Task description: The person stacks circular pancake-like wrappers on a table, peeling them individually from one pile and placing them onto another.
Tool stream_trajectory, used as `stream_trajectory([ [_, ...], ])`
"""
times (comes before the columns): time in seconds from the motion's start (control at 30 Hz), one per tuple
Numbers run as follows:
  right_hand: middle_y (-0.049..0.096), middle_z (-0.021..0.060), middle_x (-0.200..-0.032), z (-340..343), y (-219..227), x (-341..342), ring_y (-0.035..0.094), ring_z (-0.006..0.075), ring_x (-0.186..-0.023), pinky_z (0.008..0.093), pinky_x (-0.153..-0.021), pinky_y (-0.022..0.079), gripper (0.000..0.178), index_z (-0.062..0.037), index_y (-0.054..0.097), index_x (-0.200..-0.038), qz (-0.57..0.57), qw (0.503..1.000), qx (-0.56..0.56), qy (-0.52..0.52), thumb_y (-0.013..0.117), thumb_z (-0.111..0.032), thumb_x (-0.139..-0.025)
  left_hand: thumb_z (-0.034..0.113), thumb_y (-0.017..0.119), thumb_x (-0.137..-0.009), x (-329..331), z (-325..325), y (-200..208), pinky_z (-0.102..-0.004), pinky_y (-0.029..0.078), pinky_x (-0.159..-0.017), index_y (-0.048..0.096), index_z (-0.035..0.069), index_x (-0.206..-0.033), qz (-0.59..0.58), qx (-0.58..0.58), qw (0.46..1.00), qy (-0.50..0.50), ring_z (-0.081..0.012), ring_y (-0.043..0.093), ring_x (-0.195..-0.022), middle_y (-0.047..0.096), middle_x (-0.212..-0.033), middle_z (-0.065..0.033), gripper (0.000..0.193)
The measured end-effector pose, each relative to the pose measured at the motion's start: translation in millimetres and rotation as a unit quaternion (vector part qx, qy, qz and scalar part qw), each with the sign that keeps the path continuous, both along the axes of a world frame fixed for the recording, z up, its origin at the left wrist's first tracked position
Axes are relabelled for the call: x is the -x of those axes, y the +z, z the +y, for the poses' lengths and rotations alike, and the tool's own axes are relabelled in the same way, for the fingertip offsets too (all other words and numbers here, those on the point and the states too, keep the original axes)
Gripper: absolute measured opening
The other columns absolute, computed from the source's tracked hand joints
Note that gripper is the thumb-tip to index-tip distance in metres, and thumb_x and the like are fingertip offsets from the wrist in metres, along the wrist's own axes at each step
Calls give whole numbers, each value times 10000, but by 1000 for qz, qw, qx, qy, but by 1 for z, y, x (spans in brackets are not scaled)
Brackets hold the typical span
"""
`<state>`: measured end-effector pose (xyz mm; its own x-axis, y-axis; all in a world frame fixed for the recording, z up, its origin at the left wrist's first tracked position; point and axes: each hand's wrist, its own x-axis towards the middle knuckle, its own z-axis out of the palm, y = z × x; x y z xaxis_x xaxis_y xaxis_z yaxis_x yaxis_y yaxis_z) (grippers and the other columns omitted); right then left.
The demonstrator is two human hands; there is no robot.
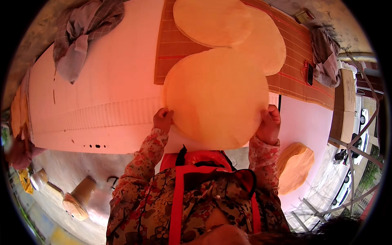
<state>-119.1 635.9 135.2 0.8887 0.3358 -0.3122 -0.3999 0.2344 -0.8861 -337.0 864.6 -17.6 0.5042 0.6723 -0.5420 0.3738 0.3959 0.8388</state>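
A large, thin, round pancake-like sheet [216, 98], pale yellow under reddish light, lies in front of me. Its far part rests over a brown striped mat [165, 49], and its near edge reaches the table's front. My left hand [163, 119] pinches the sheet's left edge between closed fingers. On the opposite side, my right hand [268, 124] is closed on the right edge. Beyond it, partly overlapping, are a round stack of similar sheets [212, 20] and another round sheet [269, 45].
On the right side of the pale table [102, 81] sits an irregular stack of sheets [298, 167]. A phone [310, 75] lies on the mat near a bundled cloth [325, 57]. Another checked cloth [77, 41] lies far left. Cardboard boxes [348, 94] stand beyond the right edge.
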Motion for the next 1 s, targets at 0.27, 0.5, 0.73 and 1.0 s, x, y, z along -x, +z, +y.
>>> stream_trajectory([
  [0.27, 557, 4, -668, -62, -143, -19, 507, 76, -560, 220, -467, 419, 103, -61, 548, -788, 61, 980, 179, -57, 620, -106, -845, 161, 570, -851, 0, 6, -7, -256, 411, -444, 517, 24, -750, -17, 38, 999, 33, -99, 496, -487, 520, -601, -16, 179],
  [0.5, 587, 56, -864, -74, -160, -28, 548, 146, -739, 279, -602, 458, 206, -40, 567, -941, -299, 857, 419, -20, 679, -118, -787, 130, 539, -850, -4, -2, 0, -259, 446, -462, 483, 46, -747, 27, -157, 986, -49, -101, 491, -516, 489, -633, -13, 145],
  [0.73, 483, 109, -1247, 22, -47, 75, 516, 222, -1092, 315, -820, 459, 524, -29, 487, -1198, -456, 826, 229, 240, 720, -79, -732, 98, 554, -857, -68, -77, 99, -271, 525, -558, 506, 28, -819, -180, 73, 978, -73, -78, 535, -679, 508, -758, -24, 93],
  [1.0, 565, 5, -775, -79, -28, -72, 528, 92, -722, 241, -665, 454, 65, -75, 579, -881, -107, 991, 33, -74, 557, -136, -889, 100, 642, -756, -23, -65, 45, -398, 461, -839, 528, -9, -1044, -120, -499, 818, -260, -339, 516, -1052, 523, -1133, -159, 328],
])
